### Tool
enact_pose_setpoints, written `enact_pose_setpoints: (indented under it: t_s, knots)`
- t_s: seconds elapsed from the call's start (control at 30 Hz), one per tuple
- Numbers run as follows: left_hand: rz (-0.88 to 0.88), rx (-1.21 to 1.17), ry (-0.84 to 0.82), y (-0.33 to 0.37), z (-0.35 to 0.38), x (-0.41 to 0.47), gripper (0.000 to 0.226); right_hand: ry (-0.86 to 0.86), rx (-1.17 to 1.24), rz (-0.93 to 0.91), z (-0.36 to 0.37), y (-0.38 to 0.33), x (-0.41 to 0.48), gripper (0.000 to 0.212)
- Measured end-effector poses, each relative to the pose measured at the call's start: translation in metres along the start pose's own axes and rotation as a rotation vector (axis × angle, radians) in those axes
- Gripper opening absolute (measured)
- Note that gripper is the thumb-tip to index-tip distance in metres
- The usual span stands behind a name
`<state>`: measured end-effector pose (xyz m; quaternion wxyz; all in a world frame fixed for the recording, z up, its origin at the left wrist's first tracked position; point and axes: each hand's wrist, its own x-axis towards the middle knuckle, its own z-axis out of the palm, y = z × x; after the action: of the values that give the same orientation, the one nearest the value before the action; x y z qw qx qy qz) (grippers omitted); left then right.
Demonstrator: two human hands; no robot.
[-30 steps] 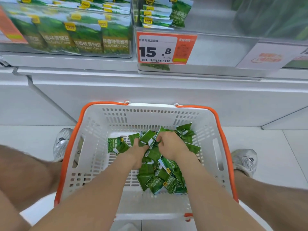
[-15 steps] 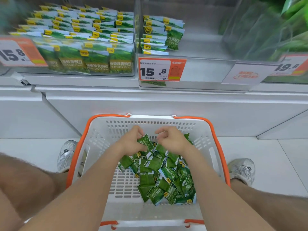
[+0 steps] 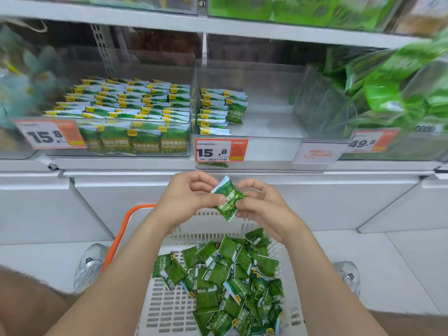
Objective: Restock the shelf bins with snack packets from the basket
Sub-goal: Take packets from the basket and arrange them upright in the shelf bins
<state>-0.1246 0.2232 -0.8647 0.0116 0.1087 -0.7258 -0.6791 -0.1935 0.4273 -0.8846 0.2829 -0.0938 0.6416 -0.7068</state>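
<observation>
left hand [image 3: 186, 197] + right hand [image 3: 263, 204]: both pinching one packet [image 3: 226, 200] | above basket [image 3: 169, 309] | below half-filled bin [image 3: 266, 117]

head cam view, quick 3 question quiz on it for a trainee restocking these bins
1. True or false: the left hand and the right hand both pinch one green pea packet, held above the loose packets in the white basket.
2. Which clear bin shows mostly bare floor?
A. the left bin of garlic-flavour packets
B. the middle bin
C. the right bin of large green bags
3. Fill in: the orange price tag on the middle bin reads ___.

Key: 1 true; 2 B; 3 15.8
</observation>
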Motion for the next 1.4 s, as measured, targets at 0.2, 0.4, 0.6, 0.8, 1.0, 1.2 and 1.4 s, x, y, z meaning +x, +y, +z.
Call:
enact_pose_setpoints:
  t_s: [0.2,0.4,0.6,0.8,1.0,1.2,1.4]
  knots:
    - [0.200,-0.021,0.079,0.035,0.009,-0.007,0.023,-0.064,-0.101,-0.063,0.003,-0.028,-0.016,0.036]
    - [0.701,0.379,0.580,0.067,0.022,0.004,0.011,0.276,-0.013,-0.383,0.037,-0.075,-0.018,0.013]
    - [0.823,0.881,0.819,0.074,0.021,0.025,0.011,0.717,-0.359,-0.639,0.052,-0.133,0.002,0.028]
    - [0.830,1.165,0.647,0.080,0.015,0.048,0.025,0.727,-1.016,-0.291,0.033,-0.162,0.064,0.027]
    - [0.911,1.155,0.701,0.072,0.014,0.059,0.026,0.580,-1.089,-0.017,0.023,-0.170,0.138,0.030]
    - [0.970,1.110,0.734,0.069,0.015,0.063,0.026,0.483,-1.343,0.074,0.026,-0.175,0.171,0.027]
    - [0.976,1.069,0.744,0.067,0.015,0.065,0.025,0.394,-1.489,0.113,0.031,-0.170,0.186,0.017]
